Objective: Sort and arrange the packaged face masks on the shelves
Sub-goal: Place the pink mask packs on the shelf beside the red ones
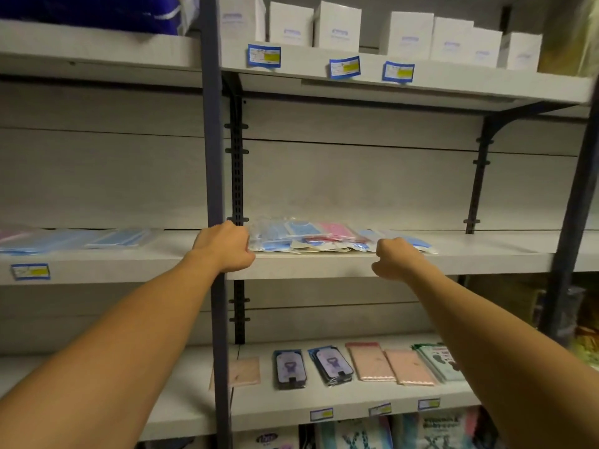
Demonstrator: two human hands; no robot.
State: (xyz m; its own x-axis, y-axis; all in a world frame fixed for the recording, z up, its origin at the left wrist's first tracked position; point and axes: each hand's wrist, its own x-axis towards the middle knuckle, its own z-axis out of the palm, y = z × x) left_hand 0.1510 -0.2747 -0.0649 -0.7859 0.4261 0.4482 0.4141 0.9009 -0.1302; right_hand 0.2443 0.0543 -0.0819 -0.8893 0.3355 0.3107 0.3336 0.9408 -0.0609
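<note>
Both hands reach to the middle shelf (324, 265). The left hand (225, 246) touches the left end of the mask packets (308, 236), the right hand (393, 257) their right end; fingers curled, grip unclear. The pile lies flat, long axis along the front edge.

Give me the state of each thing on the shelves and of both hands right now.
Mask pile: loose heap, packets overlapping, unsorted.
Left hand: at the pile's left end, fingers curled; grip unclear.
Right hand: at the pile's right end, fingers curled; grip unclear.
Blue packets: lying flat, left bay.
White boxes: upright in a row, top shelf.
Lower packets: flat, side by side.
</note>
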